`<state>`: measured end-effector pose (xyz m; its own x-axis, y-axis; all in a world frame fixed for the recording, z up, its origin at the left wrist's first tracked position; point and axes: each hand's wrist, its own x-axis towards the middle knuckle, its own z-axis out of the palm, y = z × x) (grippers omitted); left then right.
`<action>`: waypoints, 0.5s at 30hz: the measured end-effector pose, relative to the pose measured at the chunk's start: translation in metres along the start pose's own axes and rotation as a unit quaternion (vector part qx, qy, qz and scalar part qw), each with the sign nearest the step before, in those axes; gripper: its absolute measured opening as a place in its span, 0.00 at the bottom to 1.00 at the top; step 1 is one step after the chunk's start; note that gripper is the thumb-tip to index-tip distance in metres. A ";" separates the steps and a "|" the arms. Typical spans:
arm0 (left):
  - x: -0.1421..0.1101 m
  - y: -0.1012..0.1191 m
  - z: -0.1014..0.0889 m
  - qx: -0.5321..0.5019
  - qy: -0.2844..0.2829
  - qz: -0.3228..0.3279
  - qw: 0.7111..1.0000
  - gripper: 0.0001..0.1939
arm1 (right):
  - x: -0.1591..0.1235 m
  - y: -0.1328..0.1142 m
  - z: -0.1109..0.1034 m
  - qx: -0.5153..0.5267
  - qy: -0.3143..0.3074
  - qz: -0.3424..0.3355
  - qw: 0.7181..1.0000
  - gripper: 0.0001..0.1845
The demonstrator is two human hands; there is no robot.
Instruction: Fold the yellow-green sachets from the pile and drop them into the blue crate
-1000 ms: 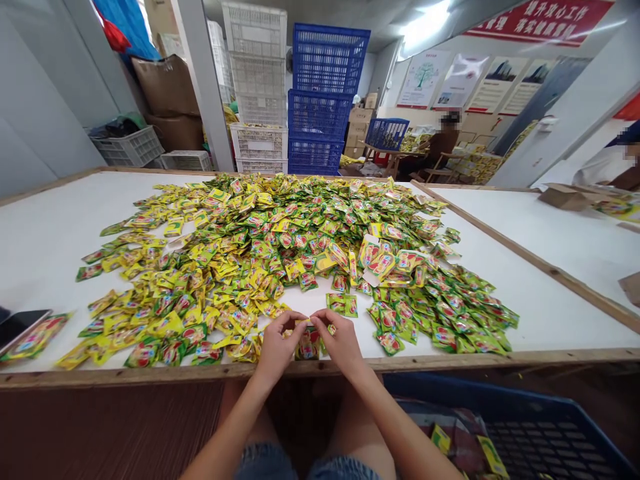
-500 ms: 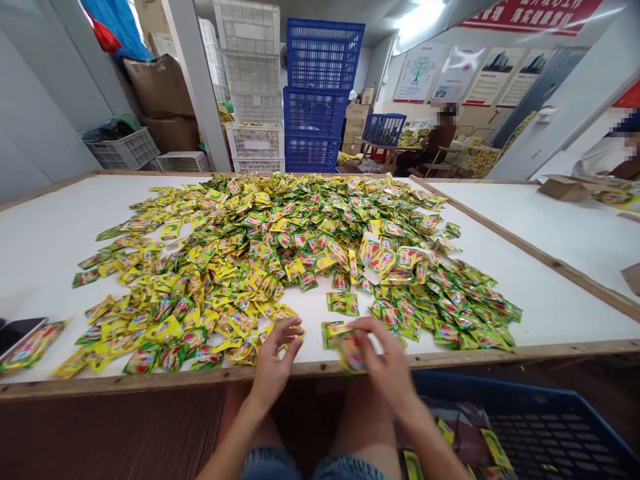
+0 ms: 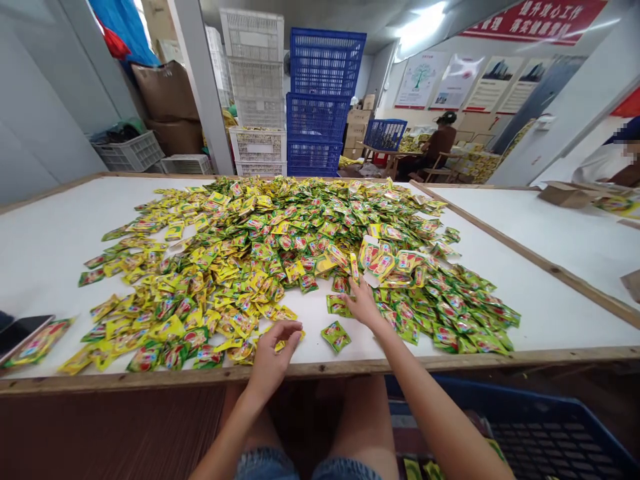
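Note:
My left hand (image 3: pixel 274 355) rests at the table's front edge. Its fingers are loosely curled, with a gap to the thumb, beside small yellow candy packets (image 3: pixel 240 350); nothing shows in its grasp. My right hand (image 3: pixel 363 305) reaches forward with fingers spread, fingertips at a narrow yellow box (image 3: pixel 354 265). Whether they touch it I cannot tell. Just left of that hand lies a green packet (image 3: pixel 336 305), partly covered by the fingers. Another green packet (image 3: pixel 335 337) lies alone between my hands. An opened printed carton (image 3: pixel 383 261) sits beyond the right hand.
A wide heap of packets (image 3: pixel 300 213) covers the middle of the white table (image 3: pixel 45 247). A phone (image 3: pixel 25 333) lies at the left. Below the right edge is a blue basket (image 3: pixel 545 413). Crates (image 3: pixel 320 113) stack behind; a person (image 3: pixel 441 143) sits farther back.
My right hand has moved forward from the table edge, and the packet it held is gone from it. The single green packet now shows whole. My left hand has barely moved.

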<state>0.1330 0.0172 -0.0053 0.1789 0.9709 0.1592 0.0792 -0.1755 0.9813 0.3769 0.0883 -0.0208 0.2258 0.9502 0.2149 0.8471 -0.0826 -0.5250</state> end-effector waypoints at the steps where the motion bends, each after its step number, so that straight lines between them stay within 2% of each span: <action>1: 0.002 -0.001 -0.003 -0.019 0.008 -0.009 1.000 0.12 | -0.006 -0.004 0.003 -0.001 0.013 0.002 1.000 0.25; 3: 0.010 -0.003 -0.004 -0.080 0.023 -0.028 0.996 0.16 | -0.032 -0.018 0.004 0.006 0.048 -0.041 0.998 0.25; 5: 0.019 -0.007 0.002 -0.158 0.022 -0.052 0.986 0.22 | -0.072 -0.039 0.005 0.027 0.054 -0.120 0.991 0.27; 8: 0.031 -0.014 0.014 -0.241 0.038 -0.099 0.965 0.25 | -0.118 -0.075 0.005 0.075 -0.035 -0.241 0.967 0.26; 10: 0.035 -0.017 0.014 -0.258 0.079 -0.118 0.956 0.23 | -0.119 -0.090 0.007 0.127 -0.074 -0.274 0.951 0.17; 12: 0.033 -0.018 0.006 -0.262 0.124 -0.122 0.949 0.22 | -0.094 -0.096 0.011 0.185 -0.046 -0.218 0.957 0.10; 15: 0.025 -0.015 -0.009 -0.261 0.167 -0.120 0.943 0.23 | -0.026 -0.096 0.024 0.211 0.016 -0.016 0.977 0.16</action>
<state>0.1271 0.0460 -0.0149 -0.1077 0.9849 -0.1354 -0.4313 0.0764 0.8990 0.2781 0.0789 0.0037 0.2228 0.9396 0.2599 0.5815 0.0859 -0.8090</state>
